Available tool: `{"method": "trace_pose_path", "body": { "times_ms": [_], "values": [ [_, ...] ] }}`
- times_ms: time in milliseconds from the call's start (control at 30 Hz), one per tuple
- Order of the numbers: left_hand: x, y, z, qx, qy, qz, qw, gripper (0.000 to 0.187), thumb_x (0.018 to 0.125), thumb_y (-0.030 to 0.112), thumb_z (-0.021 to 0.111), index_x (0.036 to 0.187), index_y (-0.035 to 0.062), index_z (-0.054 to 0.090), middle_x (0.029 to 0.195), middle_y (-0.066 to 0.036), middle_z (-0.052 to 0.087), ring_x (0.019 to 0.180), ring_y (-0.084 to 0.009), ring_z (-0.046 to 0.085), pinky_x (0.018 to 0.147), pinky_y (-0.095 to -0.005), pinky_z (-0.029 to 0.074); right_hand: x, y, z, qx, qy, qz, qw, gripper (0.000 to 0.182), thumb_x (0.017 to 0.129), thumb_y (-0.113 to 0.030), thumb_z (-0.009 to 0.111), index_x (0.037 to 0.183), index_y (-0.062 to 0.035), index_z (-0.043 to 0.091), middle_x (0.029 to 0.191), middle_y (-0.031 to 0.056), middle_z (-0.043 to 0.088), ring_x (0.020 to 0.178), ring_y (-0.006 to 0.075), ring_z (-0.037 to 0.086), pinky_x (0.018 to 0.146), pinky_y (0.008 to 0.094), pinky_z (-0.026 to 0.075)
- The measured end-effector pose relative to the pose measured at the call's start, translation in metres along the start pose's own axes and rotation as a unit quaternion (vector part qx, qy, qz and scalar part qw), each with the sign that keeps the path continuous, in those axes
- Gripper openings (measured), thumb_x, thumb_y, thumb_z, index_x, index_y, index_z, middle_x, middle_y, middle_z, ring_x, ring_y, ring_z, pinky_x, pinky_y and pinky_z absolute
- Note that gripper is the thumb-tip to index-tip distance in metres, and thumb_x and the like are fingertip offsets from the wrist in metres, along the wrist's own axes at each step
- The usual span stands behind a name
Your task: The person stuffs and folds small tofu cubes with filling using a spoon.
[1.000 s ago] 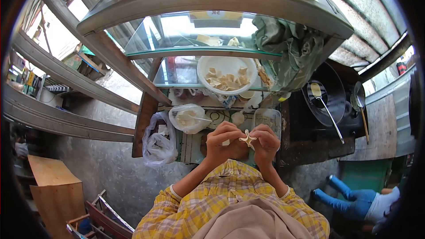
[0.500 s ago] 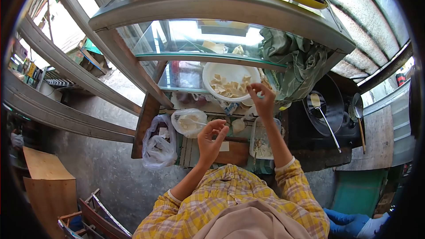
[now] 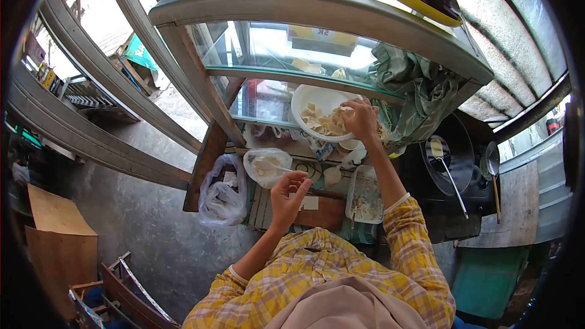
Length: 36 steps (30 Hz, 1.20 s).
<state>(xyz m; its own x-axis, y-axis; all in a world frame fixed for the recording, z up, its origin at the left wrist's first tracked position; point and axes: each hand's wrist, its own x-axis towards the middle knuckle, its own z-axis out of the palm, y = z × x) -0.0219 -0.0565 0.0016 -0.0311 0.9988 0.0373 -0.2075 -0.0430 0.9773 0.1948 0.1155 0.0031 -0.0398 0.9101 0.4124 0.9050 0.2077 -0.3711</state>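
My right hand (image 3: pixel 361 118) reaches over the right side of a white bowl (image 3: pixel 300 105) and touches the pale folded pieces (image 3: pixel 324 122) in it. Its fingertips are bent down, and what they hold, if anything, is hidden. Lower and to the left, my left hand (image 3: pixel 289 198) is raised with its fingers curled and thumb apart, holding nothing visible. Just right of it, a pale square wrapper (image 3: pixel 309 202) lies on a brown wooden board (image 3: pixel 329 213). A plastic bag of pale filling (image 3: pixel 265 167) with a utensil handle sits behind my left hand.
A clear tray (image 3: pixel 365 198) stands right of the board, a plastic bag (image 3: pixel 223 198) at the left. A glass display case (image 3: pixel 317 76) rises in front, with green cloth (image 3: pixel 420 91) inside. At the right is a black wok (image 3: pixel 450 155) with a spatula (image 3: pixel 451 176).
My right hand has moved down onto the pieces in the bowl. My left hand has barely moved. The whole view has shifted slightly.
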Motion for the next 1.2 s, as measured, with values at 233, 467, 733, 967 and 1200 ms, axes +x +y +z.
{"method": "trace_pose_path", "body": {
  "times_ms": [233, 467, 733, 967, 1200],
  "values": [
    [0.002, -0.045, -0.004, 0.141, -0.034, 0.030, 0.989, 0.015, 0.082, 0.010, 0.063, 0.095, 0.0033, 0.062, 0.078, 0.000, 0.058, 0.065, -0.0038, 0.051, 0.056, -0.0195, 0.041, -0.057, -0.006, -0.041, 0.190, 0.051, -0.011, 0.980, 0.020, 0.072, -0.008, 0.064, 0.092, -0.0080, 0.066, 0.089, 0.0070, 0.060, 0.086, 0.0248, 0.055, 0.077, 0.0361, 0.041],
    [0.000, -0.151, -0.042, 0.394, -0.171, -0.006, 0.903, 0.025, 0.073, 0.018, 0.067, 0.096, 0.0069, 0.062, 0.086, -0.007, 0.059, 0.081, -0.0221, 0.057, 0.068, -0.0332, 0.046, -0.195, 0.016, -0.076, 0.168, 0.001, 0.120, 0.978, 0.027, 0.071, -0.003, 0.063, 0.098, -0.0056, 0.063, 0.085, 0.0097, 0.058, 0.078, 0.0253, 0.054, 0.069, 0.0338, 0.044],
    [-0.013, -0.187, -0.024, 0.589, -0.281, 0.143, 0.744, 0.051, 0.065, 0.026, 0.073, 0.110, 0.0114, 0.054, 0.104, -0.007, 0.049, 0.101, -0.0258, 0.046, 0.078, -0.0458, 0.040, -0.301, 0.006, -0.057, 0.100, -0.236, 0.264, 0.930, 0.042, 0.070, -0.008, 0.067, 0.110, -0.0108, 0.058, 0.080, 0.0088, 0.060, 0.073, 0.0272, 0.059, 0.064, 0.0391, 0.047],
    [0.001, -0.209, -0.016, 0.631, -0.334, 0.139, 0.686, 0.053, 0.062, 0.023, 0.075, 0.109, 0.0128, 0.055, 0.104, -0.007, 0.051, 0.101, -0.0256, 0.048, 0.077, -0.0442, 0.039, -0.308, 0.007, 0.004, 0.141, -0.081, 0.264, 0.951, 0.026, 0.077, -0.020, 0.066, 0.100, -0.0086, 0.064, 0.067, 0.0083, 0.062, 0.064, 0.0259, 0.061, 0.055, 0.0348, 0.045],
    [0.005, -0.208, -0.018, 0.594, -0.321, 0.188, 0.713, 0.039, 0.063, 0.020, 0.073, 0.098, 0.0141, 0.059, 0.092, -0.004, 0.056, 0.092, -0.0235, 0.052, 0.076, -0.0427, 0.038, -0.289, 0.050, -0.014, 0.154, 0.101, 0.353, 0.918, 0.024, 0.087, -0.026, 0.055, 0.086, -0.0033, 0.063, 0.073, 0.0096, 0.063, 0.063, 0.0256, 0.061, 0.054, 0.0318, 0.043]
  ]
}}
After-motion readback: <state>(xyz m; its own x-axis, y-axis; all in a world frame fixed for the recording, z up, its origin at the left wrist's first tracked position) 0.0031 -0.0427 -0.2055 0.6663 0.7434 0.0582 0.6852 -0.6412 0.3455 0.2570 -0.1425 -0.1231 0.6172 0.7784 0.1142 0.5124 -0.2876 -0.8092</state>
